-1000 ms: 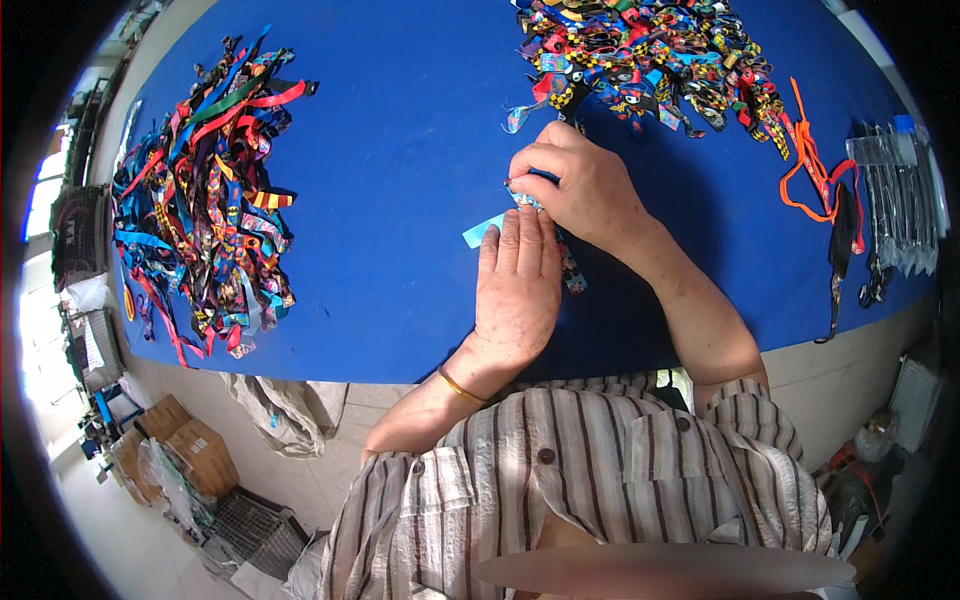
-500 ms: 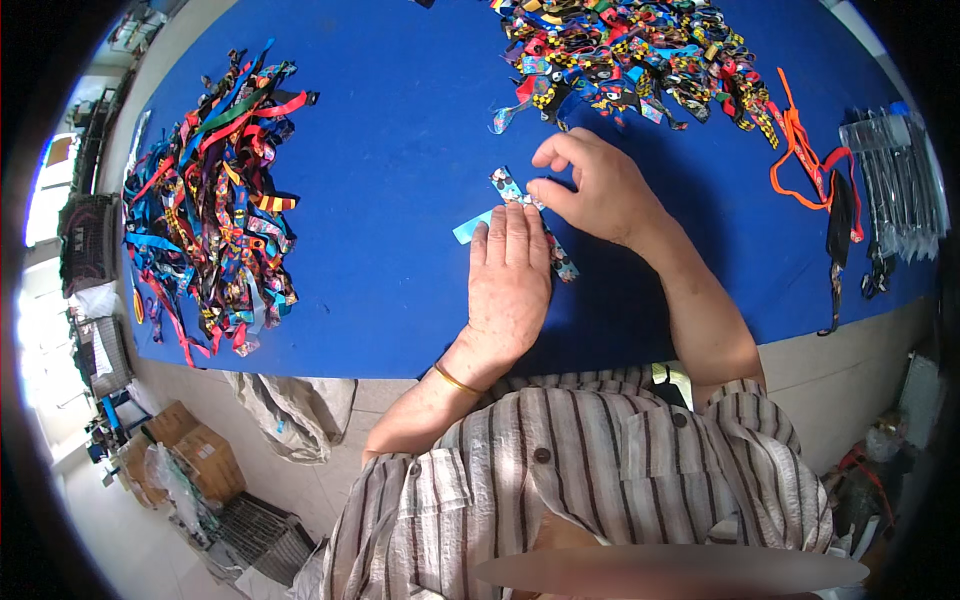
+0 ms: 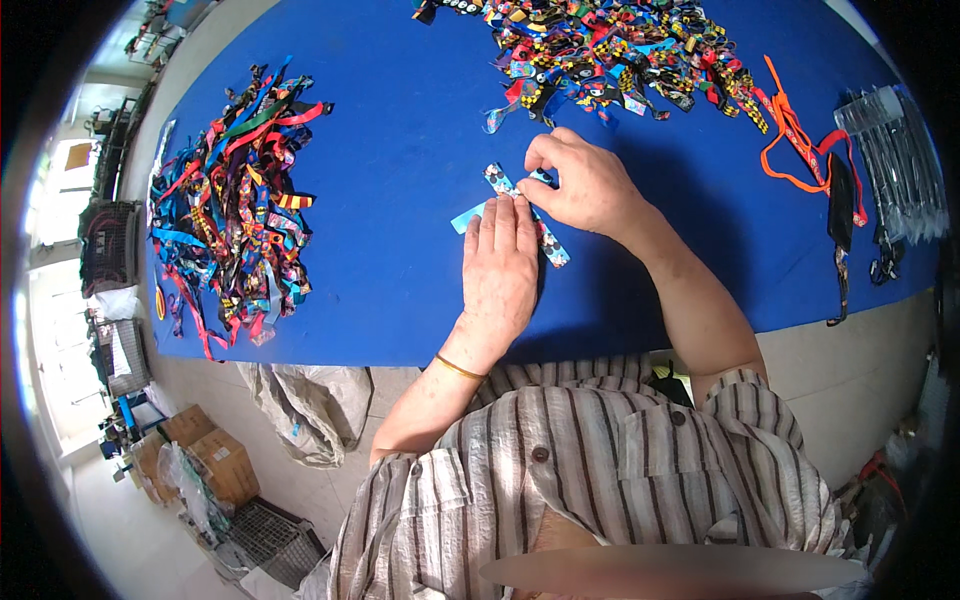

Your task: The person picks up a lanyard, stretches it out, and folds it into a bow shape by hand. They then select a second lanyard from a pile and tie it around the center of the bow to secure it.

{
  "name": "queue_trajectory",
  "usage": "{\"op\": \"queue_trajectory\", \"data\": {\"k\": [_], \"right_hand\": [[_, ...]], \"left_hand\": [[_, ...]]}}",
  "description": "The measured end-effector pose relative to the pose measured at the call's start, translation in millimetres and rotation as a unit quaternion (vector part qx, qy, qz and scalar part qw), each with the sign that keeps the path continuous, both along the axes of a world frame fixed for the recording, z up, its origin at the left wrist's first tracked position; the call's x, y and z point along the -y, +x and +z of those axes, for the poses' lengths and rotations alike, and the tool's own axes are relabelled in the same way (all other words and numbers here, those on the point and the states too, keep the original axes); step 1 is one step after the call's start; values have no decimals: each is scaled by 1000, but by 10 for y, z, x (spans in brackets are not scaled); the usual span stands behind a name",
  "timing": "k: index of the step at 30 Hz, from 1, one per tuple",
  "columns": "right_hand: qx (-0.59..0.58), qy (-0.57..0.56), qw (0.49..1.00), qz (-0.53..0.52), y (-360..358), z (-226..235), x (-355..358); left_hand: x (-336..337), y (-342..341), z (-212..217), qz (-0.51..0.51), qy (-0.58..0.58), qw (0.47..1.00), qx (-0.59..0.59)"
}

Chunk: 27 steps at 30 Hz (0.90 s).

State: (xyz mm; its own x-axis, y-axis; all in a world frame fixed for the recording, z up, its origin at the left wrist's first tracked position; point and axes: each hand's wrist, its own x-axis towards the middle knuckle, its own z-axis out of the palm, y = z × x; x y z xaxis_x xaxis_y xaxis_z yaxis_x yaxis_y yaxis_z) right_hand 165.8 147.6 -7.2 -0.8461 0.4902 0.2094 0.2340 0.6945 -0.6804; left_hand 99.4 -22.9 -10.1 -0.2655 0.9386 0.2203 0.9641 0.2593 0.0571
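My left hand [image 3: 502, 268] lies flat on the blue table [image 3: 390, 150], its fingertips pressing down on a light blue strip [image 3: 466, 217] and a patterned ribbon strap [image 3: 552, 248]. My right hand [image 3: 583, 183] pinches the upper part of that patterned strap [image 3: 497, 178] just beyond the left fingertips. The strap runs diagonally under both hands.
A heap of colourful ribbons [image 3: 232, 205] lies at the left of the table. Another pile of patterned straps [image 3: 610, 50] spreads along the far edge. Orange lanyards [image 3: 795, 135] and clear packets [image 3: 895, 160] sit at the right. Boxes and crates [image 3: 205, 465] stand on the floor at the lower left.
Both hands have stayed together on the strap. The right hand has shifted its grip slightly along it and more of the strap now shows past the fingertips.
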Motion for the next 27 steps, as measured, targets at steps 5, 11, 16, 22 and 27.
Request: {"op": "queue_trajectory", "data": {"k": [5, 11, 16, 22, 27], "right_hand": [[30, 5, 1000, -7, -10, 43, 31], [38, 6, 999, -18, -4, 31, 46], [31, -15, 999, 0, -3, 45, 47], [27, -2, 1000, -7, -23, 33, 52], [19, 2, 1000, 9, 1, 7, 6]], "left_hand": [[-2, 2, -41, 0, 4, 1000, -13], [30, 20, -41, -5, -11, 1000, -23], [81, 24, 2, 0, -33, 999, -27], [58, 16, 15, 4, -27, 999, -32], [56, -132, 173, 13, 93, 985, 141]]}}
